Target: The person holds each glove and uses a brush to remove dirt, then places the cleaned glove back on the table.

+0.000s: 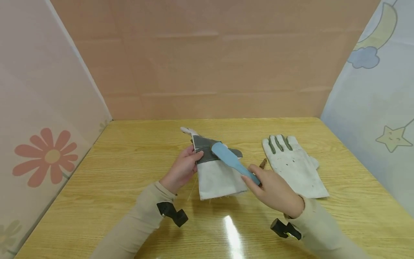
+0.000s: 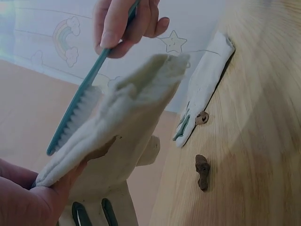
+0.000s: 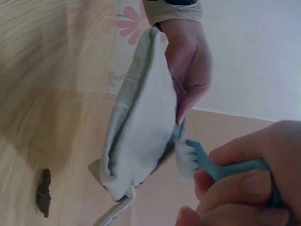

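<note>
My left hand [image 1: 181, 168] grips a white work glove [image 1: 218, 180] with a grey back by its side edge, thumb on the grey part, the cuff toward me. The glove is raised off the table. My right hand [image 1: 277, 190] holds a blue brush [image 1: 230, 159] by its handle. In the left wrist view the brush's white bristles [image 2: 84, 107] face the glove; in the right wrist view they are at its grey back, and whether they touch is hard to tell. A dark brown stain [image 2: 102, 149] marks the glove's underside.
A second white glove [image 1: 297, 169] with green between its fingers and small dark specks lies flat at the right. Brown lumps [image 2: 202, 172] sit on the wooden table [image 1: 129, 158] near it. Printed panels [image 1: 372, 108] stand at both sides, a brown backdrop [image 1: 213, 64] behind.
</note>
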`<action>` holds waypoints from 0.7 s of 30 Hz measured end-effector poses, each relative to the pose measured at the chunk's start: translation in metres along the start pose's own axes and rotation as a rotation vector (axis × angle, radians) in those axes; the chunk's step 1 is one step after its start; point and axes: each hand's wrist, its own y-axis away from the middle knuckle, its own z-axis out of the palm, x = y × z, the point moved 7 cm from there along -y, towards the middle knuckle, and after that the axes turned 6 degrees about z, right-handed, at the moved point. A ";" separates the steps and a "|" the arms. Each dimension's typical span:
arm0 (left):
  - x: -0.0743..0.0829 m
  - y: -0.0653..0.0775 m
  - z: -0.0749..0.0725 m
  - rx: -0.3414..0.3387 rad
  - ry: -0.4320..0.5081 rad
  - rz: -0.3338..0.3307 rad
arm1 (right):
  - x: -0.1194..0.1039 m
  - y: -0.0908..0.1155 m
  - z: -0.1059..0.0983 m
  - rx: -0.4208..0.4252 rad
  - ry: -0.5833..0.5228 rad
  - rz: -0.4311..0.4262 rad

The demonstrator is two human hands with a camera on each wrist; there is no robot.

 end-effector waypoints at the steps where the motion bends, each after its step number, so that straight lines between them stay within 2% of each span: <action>1: 0.000 0.000 -0.001 0.004 0.001 -0.001 | 0.000 0.001 -0.002 0.008 0.003 -0.005; 5: 0.001 0.000 -0.001 0.010 0.001 0.004 | 0.000 -0.001 -0.007 0.057 -0.018 -0.022; 8: 0.001 0.001 0.005 -0.033 -0.003 0.006 | 0.000 -0.005 -0.006 0.078 -0.040 -0.030; 11: 0.001 0.002 0.009 -0.061 0.005 0.002 | 0.000 -0.006 -0.001 0.056 -0.050 -0.019; 15: 0.000 0.003 0.007 -0.031 0.019 0.001 | 0.000 -0.004 0.004 0.018 -0.028 0.009; 21: 0.000 0.003 0.000 0.005 0.018 -0.010 | -0.002 0.001 -0.001 0.019 0.022 0.009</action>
